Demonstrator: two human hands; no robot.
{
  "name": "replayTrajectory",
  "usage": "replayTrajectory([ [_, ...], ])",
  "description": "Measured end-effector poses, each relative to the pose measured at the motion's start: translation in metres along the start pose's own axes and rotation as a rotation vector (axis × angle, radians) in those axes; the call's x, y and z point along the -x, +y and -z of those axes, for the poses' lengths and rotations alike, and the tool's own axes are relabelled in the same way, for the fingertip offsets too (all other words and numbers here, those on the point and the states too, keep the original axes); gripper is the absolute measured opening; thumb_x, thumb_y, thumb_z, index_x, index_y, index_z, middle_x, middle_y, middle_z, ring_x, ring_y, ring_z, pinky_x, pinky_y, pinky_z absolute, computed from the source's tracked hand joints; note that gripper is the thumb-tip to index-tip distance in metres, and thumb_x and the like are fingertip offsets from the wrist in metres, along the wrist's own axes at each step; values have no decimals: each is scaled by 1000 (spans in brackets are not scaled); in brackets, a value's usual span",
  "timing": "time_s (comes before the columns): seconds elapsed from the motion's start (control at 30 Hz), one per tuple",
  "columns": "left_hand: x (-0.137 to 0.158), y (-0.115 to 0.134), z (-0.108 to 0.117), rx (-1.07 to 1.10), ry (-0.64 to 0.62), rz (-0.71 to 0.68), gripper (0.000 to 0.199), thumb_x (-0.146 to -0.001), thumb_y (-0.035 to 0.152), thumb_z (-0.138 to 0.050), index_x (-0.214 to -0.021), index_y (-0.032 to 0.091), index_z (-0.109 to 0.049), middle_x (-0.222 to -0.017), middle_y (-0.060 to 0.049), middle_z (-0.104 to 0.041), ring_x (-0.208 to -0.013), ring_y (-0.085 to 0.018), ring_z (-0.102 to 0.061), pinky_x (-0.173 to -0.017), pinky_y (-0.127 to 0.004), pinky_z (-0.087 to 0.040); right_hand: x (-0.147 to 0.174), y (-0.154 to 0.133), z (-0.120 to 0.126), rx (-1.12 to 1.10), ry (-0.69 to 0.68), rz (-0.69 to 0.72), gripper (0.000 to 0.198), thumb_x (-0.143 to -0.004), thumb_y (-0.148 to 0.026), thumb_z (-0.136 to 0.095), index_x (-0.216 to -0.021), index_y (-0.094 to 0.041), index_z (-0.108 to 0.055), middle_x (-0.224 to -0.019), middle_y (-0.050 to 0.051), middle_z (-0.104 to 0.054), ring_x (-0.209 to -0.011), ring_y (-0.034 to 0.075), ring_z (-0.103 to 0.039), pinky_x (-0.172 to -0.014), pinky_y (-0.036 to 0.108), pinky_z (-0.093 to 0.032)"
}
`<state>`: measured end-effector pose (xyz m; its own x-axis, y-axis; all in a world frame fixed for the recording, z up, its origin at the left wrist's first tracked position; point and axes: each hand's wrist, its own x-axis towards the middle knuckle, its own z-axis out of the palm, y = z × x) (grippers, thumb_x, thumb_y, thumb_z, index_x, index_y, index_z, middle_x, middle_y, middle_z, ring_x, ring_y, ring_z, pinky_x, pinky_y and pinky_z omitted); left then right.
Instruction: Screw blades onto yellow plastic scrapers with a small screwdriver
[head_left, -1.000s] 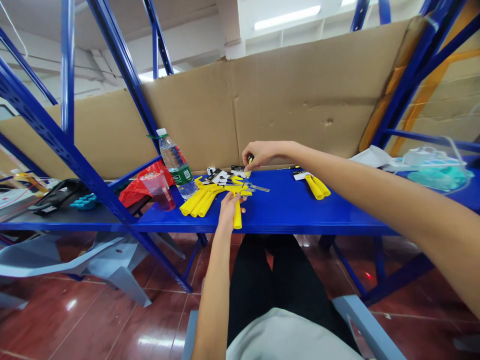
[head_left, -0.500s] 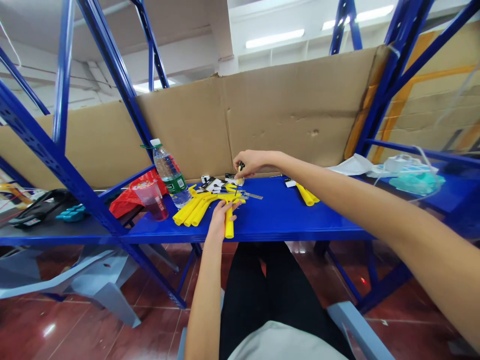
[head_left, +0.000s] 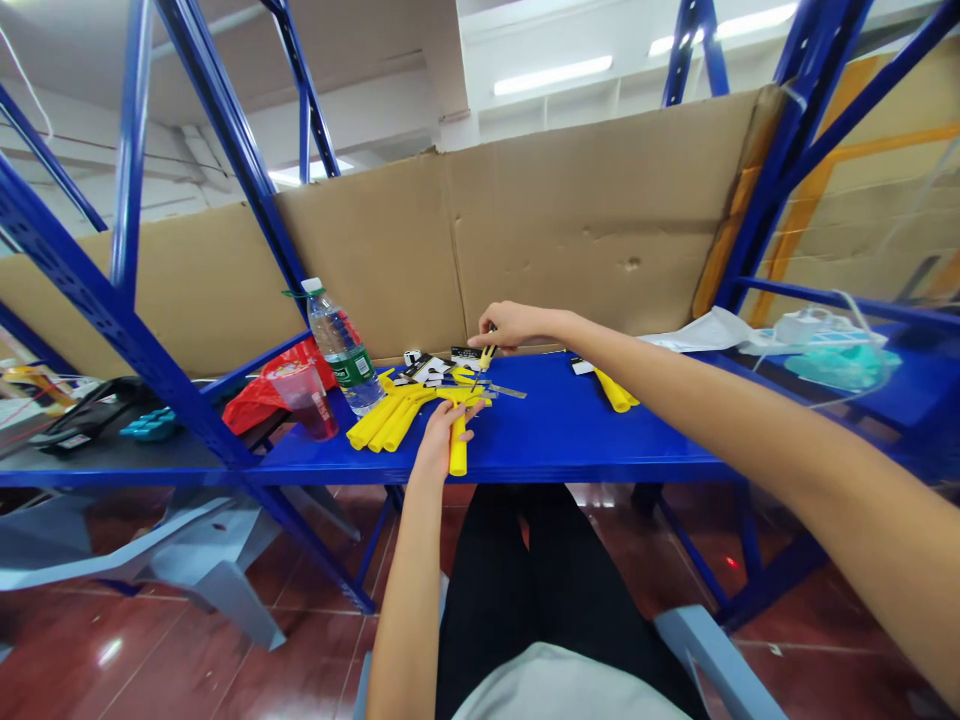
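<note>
My left hand [head_left: 442, 430] is closed round a yellow plastic handle [head_left: 458, 455], whose tube end points toward me at the table's front edge. Over its far end, my right hand [head_left: 504, 326] pinches a screwdriver [head_left: 487, 357] with a pale yellow and black grip. Its thin shaft slants down to the head of the handle; whether the tip touches is too small to tell. Left of my left hand lie several similar yellow handles [head_left: 386, 418] in a pile. Flat metallic strips [head_left: 508, 391] rest just beyond my left fingers.
Black-and-white pieces [head_left: 427, 369] lie behind the pile. A water bottle [head_left: 345, 350] and a reddish plastic cup [head_left: 304, 400] stand at left. Another yellow handle [head_left: 615, 390] lies under my right forearm. Cardboard [head_left: 570, 220] walls the back of the blue table [head_left: 555, 440].
My right hand has shifted slightly right, and the screwdriver now tilts, showing more of its grip. My left hand and the yellow handle stay in place.
</note>
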<state>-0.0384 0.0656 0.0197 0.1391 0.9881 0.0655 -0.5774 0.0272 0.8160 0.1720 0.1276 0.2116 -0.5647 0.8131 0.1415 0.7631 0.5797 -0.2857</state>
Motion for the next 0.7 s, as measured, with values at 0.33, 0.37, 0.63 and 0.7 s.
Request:
replayTrajectory([
  [0.33,-3,-5,5,-30,-27,8,34,-79,17,-88,-97,17,-60,-147,-24,-68,-134,-36,-70,-47,-16,-34,-5,-10,0,-5,188,171,22,-91,-36,-75,-97,-16,-80,-102,10,-81,-88,20,-67,-76,32,-44],
  [0.37,-3,-5,5,-36,-23,11,35,-78,17,-89,-97,17,-60,-148,-25,-67,-132,-36,-71,-47,-16,-34,-5,-13,0,-5,178,179,23,-92,-37,-75,-98,-16,-80,-102,10,-81,-88,20,-67,-76,32,-44],
  [0.63,-5,-4,4,-70,13,34,38,-76,18,-92,-101,17,-62,-144,-22,-70,-119,-33,-77,-45,-16,-33,-9,-25,-5,14,69,195,25,-93,-37,-75,-102,-14,-82,-104,12,-81,-89,20,-68,-74,30,-44],
  [0.7,-6,-3,5,-80,4,43,37,-77,17,-91,-102,17,-63,-144,-22,-70,-118,-33,-77,-44,-17,-34,-10,-26,-6,25,68,196,23,-93,-35,-75,-101,-14,-82,-104,12,-82,-89,20,-69,-74,30,-44],
])
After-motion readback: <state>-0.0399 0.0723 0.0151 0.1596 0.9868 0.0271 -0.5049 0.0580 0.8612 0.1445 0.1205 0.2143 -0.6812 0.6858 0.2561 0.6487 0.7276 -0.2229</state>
